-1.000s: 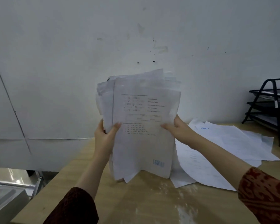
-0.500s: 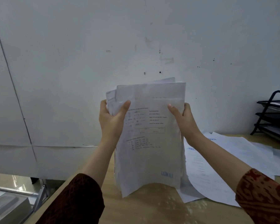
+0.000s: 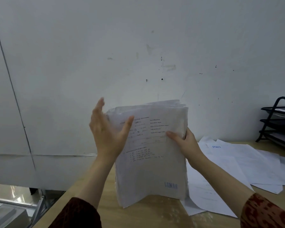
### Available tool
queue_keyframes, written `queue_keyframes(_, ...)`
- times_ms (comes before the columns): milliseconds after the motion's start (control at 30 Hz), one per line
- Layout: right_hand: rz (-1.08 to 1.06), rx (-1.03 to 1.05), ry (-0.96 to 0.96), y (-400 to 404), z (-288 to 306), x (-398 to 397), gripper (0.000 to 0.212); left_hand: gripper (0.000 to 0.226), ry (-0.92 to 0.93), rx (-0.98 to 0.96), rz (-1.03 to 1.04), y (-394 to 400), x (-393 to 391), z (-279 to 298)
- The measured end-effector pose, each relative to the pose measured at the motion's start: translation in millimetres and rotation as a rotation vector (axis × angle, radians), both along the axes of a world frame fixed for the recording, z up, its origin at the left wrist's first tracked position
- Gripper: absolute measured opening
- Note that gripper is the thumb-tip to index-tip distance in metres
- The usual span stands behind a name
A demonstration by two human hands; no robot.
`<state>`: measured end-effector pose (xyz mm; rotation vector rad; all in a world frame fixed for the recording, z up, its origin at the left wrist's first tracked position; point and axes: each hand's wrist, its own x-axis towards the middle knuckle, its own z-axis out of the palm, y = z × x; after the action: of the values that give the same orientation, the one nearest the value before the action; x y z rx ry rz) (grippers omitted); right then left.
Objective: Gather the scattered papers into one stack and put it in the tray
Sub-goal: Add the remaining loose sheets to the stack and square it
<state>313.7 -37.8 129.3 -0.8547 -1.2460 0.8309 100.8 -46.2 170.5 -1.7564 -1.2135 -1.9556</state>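
Note:
A thick stack of white printed papers (image 3: pixel 151 162) stands upright on its bottom edge on the wooden table (image 3: pixel 138 216), a blue "LUNAS" stamp at its lower right. My right hand (image 3: pixel 186 143) grips the stack's right edge, thumb on the front sheet. My left hand (image 3: pixel 107 129) is flat with straight fingers against the stack's left edge, thumb lying on the front sheet. More loose white sheets (image 3: pixel 237 170) lie scattered on the table to the right. A black tiered paper tray (image 3: pixel 278 124) stands at the far right against the wall.
A white wall (image 3: pixel 138 46) rises right behind the table. The table's left edge drops to a floor with a grey object (image 3: pixel 5 214) at the lower left. Bare wood shows in front of the stack.
The stack's sheets have evened out and it has dropped onto the table. My left hand let go of its grip and now lies flat at the left edge. My right hand slid lower.

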Motion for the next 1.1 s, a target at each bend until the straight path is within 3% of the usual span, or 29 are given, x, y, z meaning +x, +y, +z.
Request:
queue_keyframes(67, 0.015, 0.003, 0.010, 1.0, -2.2, -0.7, 0.026, 0.080, 0.310, 0.117, 0.225, -4.4, 8.1, 17.6)
queue_keyframes(233, 0.043, 0.039, 0.019, 0.2, -5.2, -1.0, 0.030, 0.089, 0.849, -0.036, 0.535, -13.9, 54.6, 38.9)
queue_keyframes(367, 0.080, 0.031, -0.020, -2.9, -5.1, 4.5, 0.032, 0.085, 0.910, -0.247, 0.402, -5.6, 73.9, 32.6)
queue_keyframes(600, 0.064, 0.108, -0.111, -6.6, 4.2, 7.3, 0.044, 0.083, 0.882, -0.107, 0.205, -3.6, 67.7, 26.8)
queue_keyframes(667, 0.013, 0.114, -0.106, -4.5, 3.5, 6.1, 0.039, 0.083, 0.806, -0.038, 0.224, -3.6, 55.4, 22.7)
queue_keyframes(767, -0.002, 0.064, -0.035, -1.1, 0.8, 7.3, 0.028, 0.083, 0.446, 0.131, 0.315, -7.6, 27.8, 0.3)
queue_keyframes(833, 0.010, 0.053, -0.020, -1.3, 0.6, 7.2, 0.030, 0.097, 0.179, 0.021, 0.225, -10.5, 10.6, -17.7)
queue_keyframes(933, 0.044, 0.044, 0.003, -0.1, -1.5, 6.8, 0.030, 0.119, -0.307, -0.365, -0.270, -11.0, 2.3, -27.3)
queue_keyframes(1000, 0.105, 0.039, 0.046, -0.4, -0.4, 5.8, 0.026, 0.109, -0.548, -0.514, -0.542, -7.2, 2.8, -24.7)
queue_keyframes(1100, 0.152, 0.016, 0.047, -0.1, 4.2, 3.9, 0.035, 0.064, -0.550, -0.493, -0.570, 3.7, 7.0, -24.0)
